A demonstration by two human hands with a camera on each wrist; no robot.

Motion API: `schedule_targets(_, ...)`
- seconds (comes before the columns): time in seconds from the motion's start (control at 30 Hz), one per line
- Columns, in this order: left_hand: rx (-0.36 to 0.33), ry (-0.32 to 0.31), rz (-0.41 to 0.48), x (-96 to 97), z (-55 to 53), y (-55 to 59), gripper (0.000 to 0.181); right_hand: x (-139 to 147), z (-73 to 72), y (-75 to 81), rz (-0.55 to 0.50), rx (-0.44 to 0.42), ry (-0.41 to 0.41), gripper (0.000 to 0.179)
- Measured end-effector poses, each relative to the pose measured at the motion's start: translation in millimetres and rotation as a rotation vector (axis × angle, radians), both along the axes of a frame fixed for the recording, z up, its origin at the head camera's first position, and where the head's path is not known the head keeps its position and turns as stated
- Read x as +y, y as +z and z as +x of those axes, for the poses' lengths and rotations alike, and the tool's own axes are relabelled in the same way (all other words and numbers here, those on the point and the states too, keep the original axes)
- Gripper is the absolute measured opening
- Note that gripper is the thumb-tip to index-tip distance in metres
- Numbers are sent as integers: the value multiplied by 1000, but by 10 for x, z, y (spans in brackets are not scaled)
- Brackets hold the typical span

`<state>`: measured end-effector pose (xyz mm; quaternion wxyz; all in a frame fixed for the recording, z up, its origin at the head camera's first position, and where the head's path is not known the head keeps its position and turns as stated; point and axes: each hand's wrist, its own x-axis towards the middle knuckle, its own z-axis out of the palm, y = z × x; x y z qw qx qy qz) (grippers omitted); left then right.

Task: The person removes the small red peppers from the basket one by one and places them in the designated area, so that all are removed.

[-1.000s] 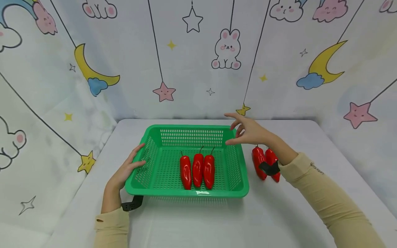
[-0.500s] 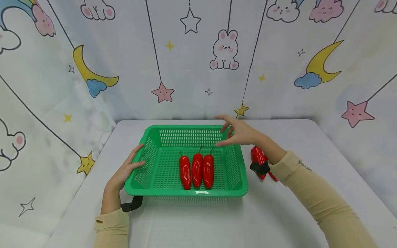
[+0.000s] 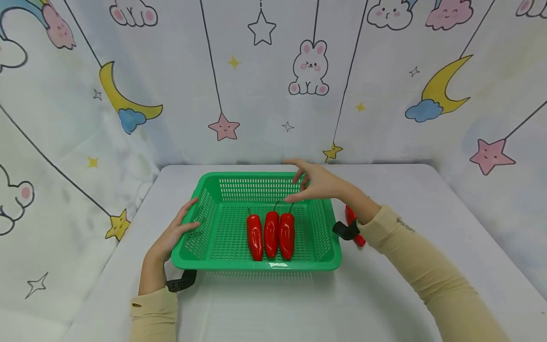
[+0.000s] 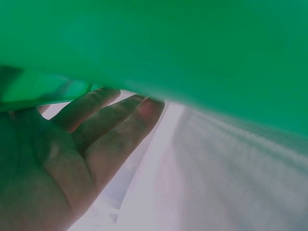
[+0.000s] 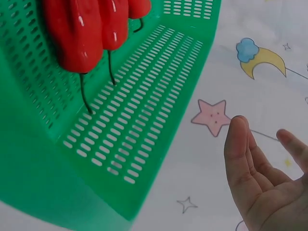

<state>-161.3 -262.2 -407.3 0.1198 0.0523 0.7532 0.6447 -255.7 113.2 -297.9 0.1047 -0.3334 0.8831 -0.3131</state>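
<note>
A green plastic basket (image 3: pixel 256 265) with slotted walls sits on the table. Three red peppers (image 3: pixel 271 235) with thin dark stems lie side by side on its floor. My left hand (image 3: pixel 171 237) holds the basket's left rim, thumb over the edge; in the left wrist view its fingers (image 4: pixel 120 137) lie along the outside, below the rim. Over the back right corner hovers my right hand (image 3: pixel 320 181), thumb and forefinger spread apart, holding nothing. Another red pepper (image 3: pixel 351 216) lies on the table right of the basket, partly behind the right wrist.
The basket stands on a white-covered table (image 3: pixel 265 308). Behind rises a pale curtain (image 3: pixel 265 76) printed with stars, moons and rabbits. Each wrist wears a black strap, one of them the left strap (image 3: pixel 181 281). The right sleeve (image 3: pixel 419 261) crosses the table's right side.
My right hand has moved left over the basket's back right corner. Its forearm now covers more of the peppers lying outside. The left hand and the peppers in the basket stay put.
</note>
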Motion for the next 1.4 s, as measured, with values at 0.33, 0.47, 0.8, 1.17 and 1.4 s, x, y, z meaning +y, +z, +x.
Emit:
schedule_targets(0.33,-1,4,-6,-6,3,11,65,-172,-28,-36,-6,-18,30,89)
schedule_targets(0.47,-4,7,-4,-2,1,5,65,-231,-31,-48,-14,-36,44,88)
schedule_targets(0.8,5,7,-11,-9,1,0,65,-369,-34,-105,-11,-27,64,88)
schedule_targets(1.17,9,5,-18,-15,-3,-16,65,-539,-33,-197,-18,-55,100,87)
schedule_targets(1.4,12,4,-15,-22,-2,-14,65,-646,-28,-259,-6,-67,118,88)
